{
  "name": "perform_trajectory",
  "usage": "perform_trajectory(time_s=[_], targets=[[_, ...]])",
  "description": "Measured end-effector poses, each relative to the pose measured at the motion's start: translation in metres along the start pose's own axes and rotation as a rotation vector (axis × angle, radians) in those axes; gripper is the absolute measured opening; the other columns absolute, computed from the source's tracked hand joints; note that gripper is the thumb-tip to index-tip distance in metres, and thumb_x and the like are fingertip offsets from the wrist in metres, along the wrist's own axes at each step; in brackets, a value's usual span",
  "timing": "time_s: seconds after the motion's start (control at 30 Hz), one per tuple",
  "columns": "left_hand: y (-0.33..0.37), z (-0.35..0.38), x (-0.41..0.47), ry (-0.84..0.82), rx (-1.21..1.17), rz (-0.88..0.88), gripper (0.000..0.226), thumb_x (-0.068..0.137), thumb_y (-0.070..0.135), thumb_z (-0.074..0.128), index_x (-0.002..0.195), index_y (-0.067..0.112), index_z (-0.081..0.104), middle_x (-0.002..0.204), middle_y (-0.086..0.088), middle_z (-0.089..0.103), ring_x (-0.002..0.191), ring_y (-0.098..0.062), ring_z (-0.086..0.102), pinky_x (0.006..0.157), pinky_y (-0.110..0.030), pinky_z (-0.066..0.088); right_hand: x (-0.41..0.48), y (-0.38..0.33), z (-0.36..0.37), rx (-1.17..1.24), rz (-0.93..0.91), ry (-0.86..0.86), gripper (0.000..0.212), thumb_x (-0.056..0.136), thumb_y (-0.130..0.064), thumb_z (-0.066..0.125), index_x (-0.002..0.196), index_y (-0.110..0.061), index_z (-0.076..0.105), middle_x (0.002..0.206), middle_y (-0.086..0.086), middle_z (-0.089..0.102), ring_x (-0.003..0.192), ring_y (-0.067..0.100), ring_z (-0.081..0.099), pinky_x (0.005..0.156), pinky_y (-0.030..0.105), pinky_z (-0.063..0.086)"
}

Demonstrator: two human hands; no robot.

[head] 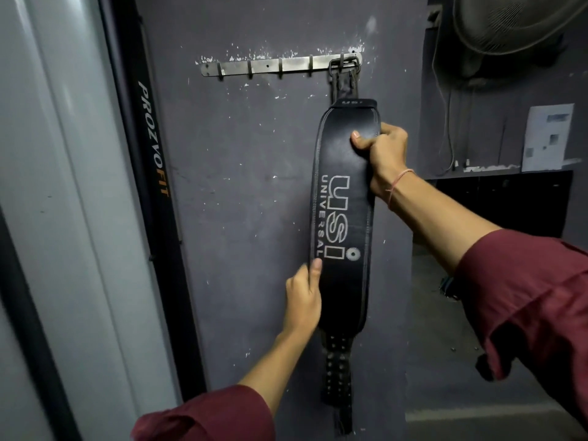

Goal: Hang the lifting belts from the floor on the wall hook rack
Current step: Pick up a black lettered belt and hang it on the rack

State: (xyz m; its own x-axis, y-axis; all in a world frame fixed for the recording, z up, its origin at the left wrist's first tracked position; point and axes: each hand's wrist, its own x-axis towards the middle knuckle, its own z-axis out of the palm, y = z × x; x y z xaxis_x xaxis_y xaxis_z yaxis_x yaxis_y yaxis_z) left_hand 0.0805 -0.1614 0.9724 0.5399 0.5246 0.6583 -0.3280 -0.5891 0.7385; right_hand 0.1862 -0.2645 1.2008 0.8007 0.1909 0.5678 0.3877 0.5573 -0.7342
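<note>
A black leather lifting belt (342, 218) hangs flat against the dark grey wall (241, 186), its metal buckle (345, 65) caught on the last hook at the right end of the wall hook rack (280, 65). The belt carries the letters "USI UNIVERSAL" in pale print, and its narrow end with rows of holes points down. The right hand (380, 154) has its grip closed on the right edge of the belt's upper part, thumb across the front. The left hand (304, 297) takes the left edge lower down, thumb pressed on the front; its grip is narrow and pinches the belt. Both sleeves are maroon. The other hooks of the rack are bare. Left of the wall stands a black post marked "PROZVOFIT" (152, 138), and a wall fan (515, 23) is at the upper right
</note>
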Motion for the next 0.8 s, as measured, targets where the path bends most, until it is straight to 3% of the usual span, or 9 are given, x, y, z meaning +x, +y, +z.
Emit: perform_trajectory(time_s=[0.1, 0.2, 0.27, 0.33, 0.43, 0.5, 0.57, 0.7, 0.8], targets=[[-0.014, 0.003, -0.012, -0.068, -0.005, -0.085, 0.053, 0.097, 0.06, 0.033, 0.079, 0.017, 0.057, 0.067, 0.002, 0.059, 0.06, 0.0, 0.049, 0.062, -0.026, 0.049, 0.002, 0.004, -0.005, -0.023, -0.015, -0.015, 0.017, 0.074, 0.01, 0.064, 0.09, 0.007, 0.067, 0.084, 0.019, 0.065, 0.075, 0.032, 0.065, 0.077, 0.063, 0.057], [-0.006, 0.007, -0.005, -0.094, -0.059, -0.051, 0.045, 0.102, 0.05, 0.035, 0.108, 0.017, 0.066, 0.097, 0.006, 0.073, 0.091, -0.002, 0.067, 0.085, -0.021, 0.053, 0.003, 0.005, -0.006, 0.002, -0.036, -0.024, 0.015, 0.077, 0.011, 0.064, 0.09, 0.005, 0.066, 0.085, 0.019, 0.066, 0.076, 0.032, 0.066, 0.076, 0.059, 0.058], [0.011, 0.008, 0.009, -0.053, -0.104, -0.001, 0.039, 0.103, 0.041, 0.038, 0.112, 0.015, 0.066, 0.104, 0.01, 0.072, 0.098, 0.001, 0.067, 0.088, -0.017, 0.051, 0.002, 0.007, -0.005, 0.008, -0.041, -0.026, 0.015, 0.077, 0.011, 0.064, 0.09, 0.005, 0.066, 0.085, 0.019, 0.065, 0.075, 0.032, 0.066, 0.075, 0.058, 0.058], [0.032, 0.009, 0.029, 0.046, -0.103, 0.033, 0.037, 0.105, 0.036, 0.039, 0.1, 0.013, 0.066, 0.094, 0.01, 0.073, 0.089, 0.001, 0.067, 0.079, -0.016, 0.052, -0.001, 0.013, -0.005, 0.0, -0.039, -0.035, 0.015, 0.077, 0.012, 0.063, 0.091, 0.006, 0.065, 0.085, 0.019, 0.065, 0.075, 0.031, 0.065, 0.075, 0.057, 0.058], [0.051, 0.006, 0.059, 0.126, 0.022, 0.092, 0.045, 0.105, 0.041, 0.035, 0.084, 0.009, 0.058, 0.078, -0.001, 0.068, 0.075, -0.015, 0.064, 0.07, -0.033, 0.05, -0.005, 0.017, -0.005, 0.06, -0.024, -0.028, 0.02, 0.079, 0.012, 0.063, 0.099, 0.013, 0.064, 0.088, 0.021, 0.066, 0.077, 0.032, 0.065, 0.075, 0.053, 0.059], [0.061, 0.002, 0.068, 0.099, 0.075, 0.129, 0.047, 0.106, 0.04, 0.032, 0.083, 0.004, 0.051, 0.074, -0.01, 0.062, 0.067, -0.017, 0.055, 0.066, -0.039, 0.043, -0.005, 0.018, -0.007, 0.089, -0.02, -0.029, 0.023, 0.081, 0.012, 0.062, 0.103, 0.017, 0.061, 0.09, 0.021, 0.067, 0.078, 0.032, 0.066, 0.074, 0.048, 0.06], [0.078, -0.001, 0.076, 0.098, 0.08, 0.128, 0.045, 0.106, 0.041, 0.028, 0.088, 0.006, 0.052, 0.079, -0.008, 0.06, 0.074, -0.017, 0.054, 0.072, -0.038, 0.042, -0.009, 0.021, -0.007, 0.073, -0.029, -0.057, 0.023, 0.081, 0.011, 0.063, 0.103, 0.015, 0.062, 0.091, 0.021, 0.068, 0.079, 0.03, 0.067, 0.078, 0.048, 0.059], [0.114, -0.006, 0.122, 0.0, -0.089, -0.14, 0.069, 0.099, 0.063, 0.025, 0.126, 0.012, 0.061, 0.123, -0.003, 0.067, 0.113, -0.018, 0.061, 0.103, -0.035, 0.044, -0.031, 0.029, -0.008, 0.053, -0.047, -0.115, 0.029, 0.081, 0.01, 0.065, 0.11, 0.011, 0.058, 0.099, 0.021, 0.07, 0.088, 0.031, 0.068, 0.085, 0.049, 0.059], [0.137, -0.022, 0.143, -0.285, -0.491, -0.513, 0.093, 0.088, 0.081, 0.019, 0.117, 0.009, 0.069, 0.114, -0.016, 0.072, 0.091, -0.029, 0.073, 0.088, -0.043, 0.056, -0.054, 0.032, -0.017, 0.032, -0.036, -0.18, 0.032, 0.083, 0.011, 0.065, 0.113, 0.007, 0.057, 0.101, 0.016, 0.071, 0.091, 0.028, 0.069, 0.085, 0.045, 0.06]])
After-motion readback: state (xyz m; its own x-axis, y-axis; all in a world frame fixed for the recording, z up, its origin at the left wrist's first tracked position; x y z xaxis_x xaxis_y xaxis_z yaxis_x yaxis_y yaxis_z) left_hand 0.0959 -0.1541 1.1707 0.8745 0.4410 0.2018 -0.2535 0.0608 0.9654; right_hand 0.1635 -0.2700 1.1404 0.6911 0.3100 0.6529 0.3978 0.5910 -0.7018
